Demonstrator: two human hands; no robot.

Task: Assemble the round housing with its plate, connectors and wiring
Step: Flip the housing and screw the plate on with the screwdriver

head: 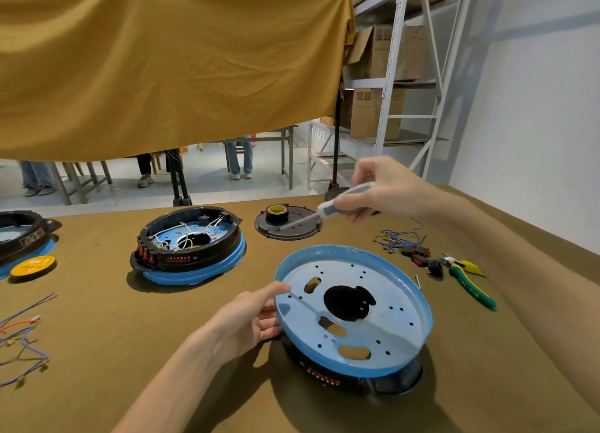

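Brown cloth table; left hand grips blue housing, right hand grips screwdriver.

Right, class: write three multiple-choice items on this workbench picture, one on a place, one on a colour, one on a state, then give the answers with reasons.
1. Where does the tape roll sit?
A. On the dark round cover plate
B. Inside the wired housing
C. Beside the pliers

2. What colour is the rim of the near housing?
A. Red
B. Blue
C. Green

3. What is the right hand doing?
A. Resting flat on the table
B. Holding the pliers
C. Gripping a screwdriver

Answers:
1. A, the roll stands on the far-left part of the cover plate, behind the near housing.
2. B, a blue rim runs round its pale perforated plate.
3. C, the fingers curl round the grey and white handle in the air, while the left hand holds the housing's left edge.
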